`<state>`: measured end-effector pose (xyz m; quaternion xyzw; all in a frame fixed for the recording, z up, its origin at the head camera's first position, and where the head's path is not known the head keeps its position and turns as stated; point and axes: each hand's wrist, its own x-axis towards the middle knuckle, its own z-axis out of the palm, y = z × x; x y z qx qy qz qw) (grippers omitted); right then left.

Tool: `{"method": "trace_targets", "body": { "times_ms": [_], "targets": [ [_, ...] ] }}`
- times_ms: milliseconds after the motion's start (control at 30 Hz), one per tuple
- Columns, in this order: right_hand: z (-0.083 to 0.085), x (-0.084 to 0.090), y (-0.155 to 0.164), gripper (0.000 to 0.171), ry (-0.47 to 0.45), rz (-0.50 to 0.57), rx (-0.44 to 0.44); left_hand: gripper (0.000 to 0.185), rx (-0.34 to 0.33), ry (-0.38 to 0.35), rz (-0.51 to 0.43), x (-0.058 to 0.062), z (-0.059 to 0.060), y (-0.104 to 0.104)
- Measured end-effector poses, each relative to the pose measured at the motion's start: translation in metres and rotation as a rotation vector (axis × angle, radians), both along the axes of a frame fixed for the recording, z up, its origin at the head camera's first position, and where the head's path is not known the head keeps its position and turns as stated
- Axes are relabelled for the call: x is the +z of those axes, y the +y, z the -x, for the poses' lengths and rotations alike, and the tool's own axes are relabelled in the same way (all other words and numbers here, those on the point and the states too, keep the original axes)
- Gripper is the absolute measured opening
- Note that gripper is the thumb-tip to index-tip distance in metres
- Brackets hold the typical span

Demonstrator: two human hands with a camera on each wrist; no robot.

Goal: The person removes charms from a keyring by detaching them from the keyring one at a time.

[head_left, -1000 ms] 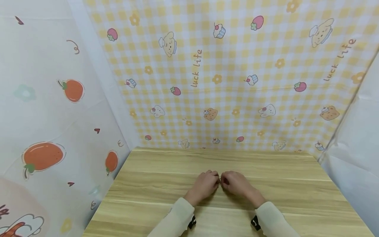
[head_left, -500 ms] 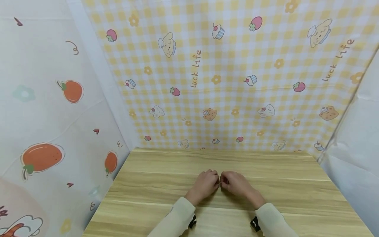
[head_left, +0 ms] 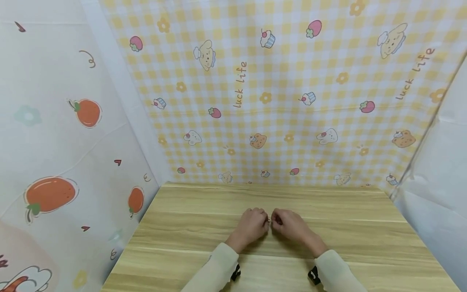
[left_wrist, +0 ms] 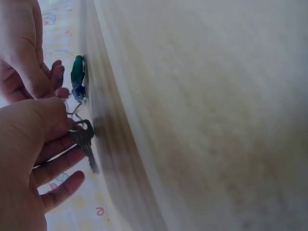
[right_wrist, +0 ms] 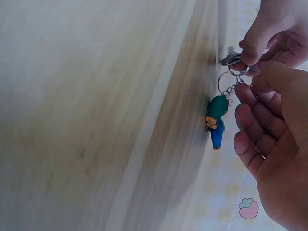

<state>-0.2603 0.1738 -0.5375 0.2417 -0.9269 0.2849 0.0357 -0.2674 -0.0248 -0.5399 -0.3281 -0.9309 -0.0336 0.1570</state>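
In the head view my left hand [head_left: 252, 224] and right hand [head_left: 290, 225] meet over the table, a tiny glint between their fingertips. The left wrist view shows a dark metal key [left_wrist: 83, 138] at the thumb and fingertips of my left hand [left_wrist: 29, 149], which pinch it near its head. Thumb and forefinger of my right hand [right_wrist: 281, 122] pinch a thin metal key ring [right_wrist: 221, 82]. From a short chain on it hangs a small green and blue figure charm [right_wrist: 216, 120]. Fingers hide part of the rings where they join.
A wood-grain table [head_left: 204, 198] lies under both hands. Behind it hangs a yellow checked cloth [head_left: 226, 125] with cartoon prints. A white cloth with printed fruit [head_left: 54, 142] stands on the left, and a plain white sheet [head_left: 438, 170] on the right.
The hands stay together in nearly the same place, rising very slightly. A little more of the glint between the fingertips shows now. The head view has shifted slightly.
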Motion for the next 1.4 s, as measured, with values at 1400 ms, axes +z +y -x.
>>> {"method": "trace_targets", "body": {
  "times_ms": [1400],
  "targets": [
    [0.003, 0.002, -0.001, 0.014, -0.108, 0.281, 0.026, 0.015, -0.133, -0.298, -0.590, 0.003, -0.005, -0.015]
  ]
}}
